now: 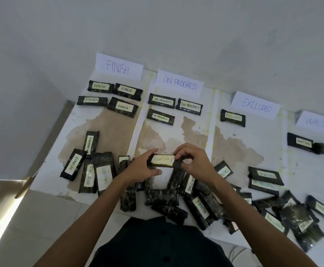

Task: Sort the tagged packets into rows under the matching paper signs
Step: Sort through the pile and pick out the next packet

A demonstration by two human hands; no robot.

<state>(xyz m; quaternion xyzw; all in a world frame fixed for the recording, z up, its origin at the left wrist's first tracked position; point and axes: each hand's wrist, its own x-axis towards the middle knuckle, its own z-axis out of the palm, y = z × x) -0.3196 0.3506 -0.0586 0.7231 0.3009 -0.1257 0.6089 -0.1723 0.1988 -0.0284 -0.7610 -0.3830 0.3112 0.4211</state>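
EXCLUDED packet point(163, 160), gripped by my left hand point(144, 167) and right hand point(194, 160); I should lay it squarely ahead-right of them, under the EXCLUDED sign point(255, 107).

Plain indoor room, bare white wall point(176, 26), tiled floor point(42, 218), stained paper sheets point(234, 151), handwritten signs point(179, 82)

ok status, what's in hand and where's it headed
Left grip and right grip both hold one EXCLUDED packet, tag up. EXCLUDED sign ahead right, one sorted packet under it. Unsorted pile lies beneath both grips.
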